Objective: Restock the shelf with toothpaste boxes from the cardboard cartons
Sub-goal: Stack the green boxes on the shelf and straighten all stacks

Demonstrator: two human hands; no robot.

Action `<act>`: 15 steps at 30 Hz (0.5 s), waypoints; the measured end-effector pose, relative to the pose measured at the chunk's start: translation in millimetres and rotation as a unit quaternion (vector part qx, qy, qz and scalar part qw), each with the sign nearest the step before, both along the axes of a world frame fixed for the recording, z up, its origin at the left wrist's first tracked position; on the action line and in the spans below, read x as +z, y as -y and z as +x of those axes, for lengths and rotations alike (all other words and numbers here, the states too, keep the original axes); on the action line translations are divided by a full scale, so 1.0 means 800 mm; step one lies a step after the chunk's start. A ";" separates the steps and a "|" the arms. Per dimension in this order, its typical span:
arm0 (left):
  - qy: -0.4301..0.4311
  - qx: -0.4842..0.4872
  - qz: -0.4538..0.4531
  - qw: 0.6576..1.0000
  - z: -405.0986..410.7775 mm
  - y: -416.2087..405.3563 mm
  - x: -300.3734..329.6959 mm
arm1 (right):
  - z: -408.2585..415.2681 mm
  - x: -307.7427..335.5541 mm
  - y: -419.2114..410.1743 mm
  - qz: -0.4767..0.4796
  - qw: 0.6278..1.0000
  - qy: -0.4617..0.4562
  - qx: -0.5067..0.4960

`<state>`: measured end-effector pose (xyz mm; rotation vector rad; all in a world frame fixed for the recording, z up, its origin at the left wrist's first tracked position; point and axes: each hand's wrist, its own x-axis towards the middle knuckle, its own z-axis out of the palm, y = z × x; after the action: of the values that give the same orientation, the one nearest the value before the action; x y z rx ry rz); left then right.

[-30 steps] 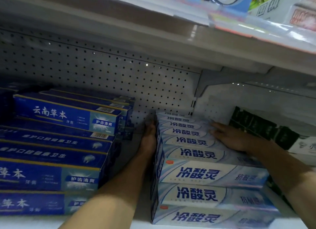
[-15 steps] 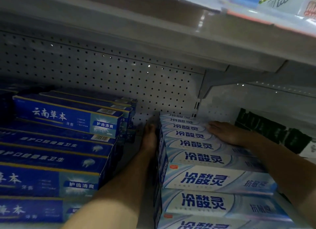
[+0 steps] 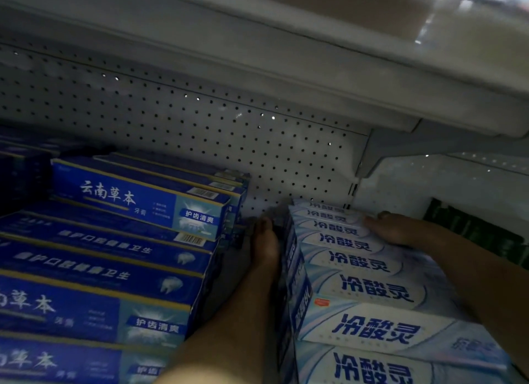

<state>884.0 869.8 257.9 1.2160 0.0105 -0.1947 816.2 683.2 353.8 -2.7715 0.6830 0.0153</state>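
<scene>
A stack of several white-and-blue toothpaste boxes [image 3: 360, 286] lies on the shelf at the right, reaching back to the pegboard. My left hand [image 3: 264, 243] lies flat against the stack's left side, in the gap beside the dark blue boxes, fingers straight. My right hand [image 3: 400, 230] rests on top of the rear boxes with its fingers stretched out. Both forearms reach deep into the shelf. No carton is in view.
Dark blue toothpaste boxes [image 3: 114, 240] are stacked at the left, close to my left arm. A white pegboard back wall [image 3: 200, 131] and the upper shelf's underside [image 3: 286, 54] close in the space. Dark green boxes [image 3: 469, 232] stand at the far right.
The white stack and both hands have slid a little further back and right on the shelf. The view has dropped lower under the upper shelf.
</scene>
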 end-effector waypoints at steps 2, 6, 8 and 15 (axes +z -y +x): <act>-0.002 -0.010 0.003 1.000 0.000 0.001 0.000 | 0.006 -0.008 0.014 -0.008 1.000 -0.008 -0.021; -0.013 -0.045 -0.002 0.999 -0.008 -0.003 0.005 | 0.008 -0.015 0.022 -0.039 0.998 -0.025 -0.038; -0.004 -0.056 0.003 0.998 -0.009 -0.003 0.005 | 0.008 -0.016 0.024 -0.046 0.998 -0.019 -0.029; -0.003 -0.080 -0.013 0.997 -0.008 -0.001 0.003 | 0.005 -0.018 0.019 -0.033 0.999 -0.009 -0.031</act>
<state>877.3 870.5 260.4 1.1907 -0.0837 -0.3384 819.9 667.7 339.7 -2.8143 0.7871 0.0066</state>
